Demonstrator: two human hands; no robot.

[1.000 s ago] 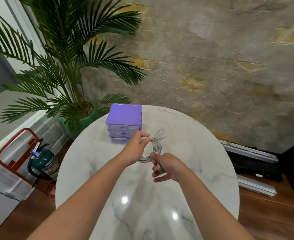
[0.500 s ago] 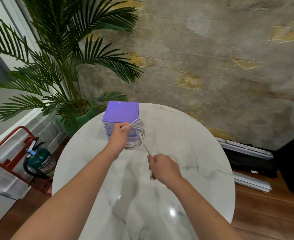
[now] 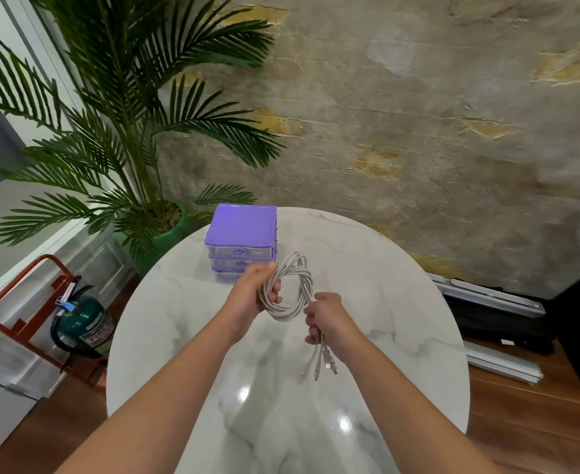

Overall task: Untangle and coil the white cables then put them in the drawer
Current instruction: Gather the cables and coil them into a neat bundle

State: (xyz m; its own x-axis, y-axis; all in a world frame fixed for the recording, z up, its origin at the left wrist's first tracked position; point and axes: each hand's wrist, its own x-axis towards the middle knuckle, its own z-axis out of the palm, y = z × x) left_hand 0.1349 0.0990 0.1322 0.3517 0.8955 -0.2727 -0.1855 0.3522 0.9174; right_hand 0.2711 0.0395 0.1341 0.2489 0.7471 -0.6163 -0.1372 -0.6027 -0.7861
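Note:
A bundle of white cables (image 3: 293,289) is looped into a round coil held above the marble table (image 3: 384,302). My left hand (image 3: 252,295) grips the coil's left side. My right hand (image 3: 326,319) is closed on the strands at the coil's lower right, and the loose plug ends (image 3: 322,366) hang below that fist. A small purple drawer unit (image 3: 240,241) with clear drawers stands at the table's far edge, just behind my left hand. All its drawers look closed.
A potted palm (image 3: 127,131) in a green pot stands left of the table. A green fire extinguisher (image 3: 83,323) in a red stand sits on the floor at left. Black cases and metal rails (image 3: 493,319) lie on the floor at right, against the wall.
My left hand has pulled back from the drawer unit toward me. The cable now forms a wider round coil, and my right hand has slid along the strands so the plug ends hang out below it.

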